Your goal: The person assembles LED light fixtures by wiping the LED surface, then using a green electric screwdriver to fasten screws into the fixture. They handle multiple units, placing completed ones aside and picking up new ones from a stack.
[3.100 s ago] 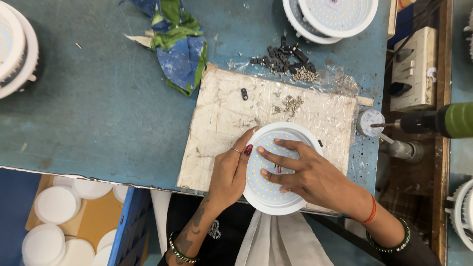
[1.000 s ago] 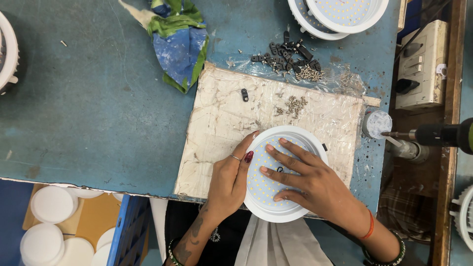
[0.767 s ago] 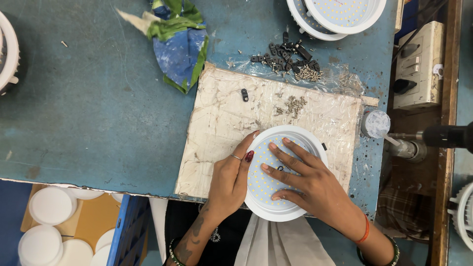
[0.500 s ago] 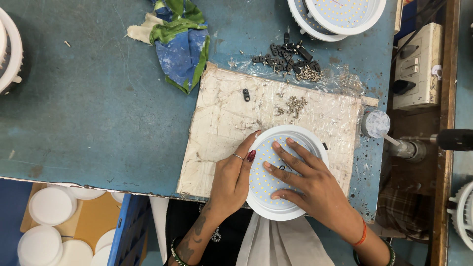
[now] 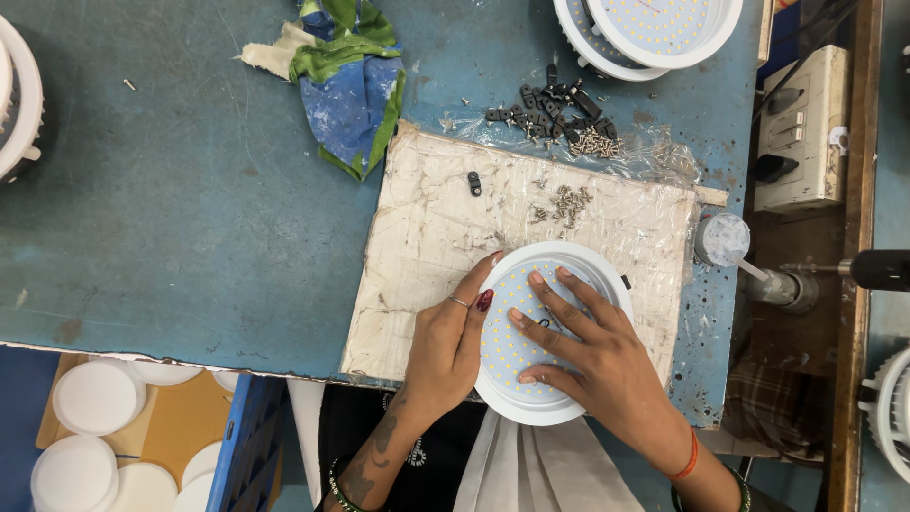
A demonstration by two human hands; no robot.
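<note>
Currently: both hands rest on one lamp at the near edge of the blue-painted work surface.
Thing: round white-rimmed downlight with a dotted LED plate, lying face up on a stained, film-wrapped board.
Left hand: fingers curled along the rim at 9 o'clock, steadying it, not clenched.
Right hand: spread flat on the LED plate, pressing, grasping nothing.
Handling (judged): light, stiff shell; smooth rim likely slippery; LED face delicate, so take hold by the rim.
12 o'clock: loose small screws, then a heap of black clips.
11 o'clock: crumpled blue-green rag.
2 o'clock: beige switch-and-socket box.
Labels: none legible.
</note>
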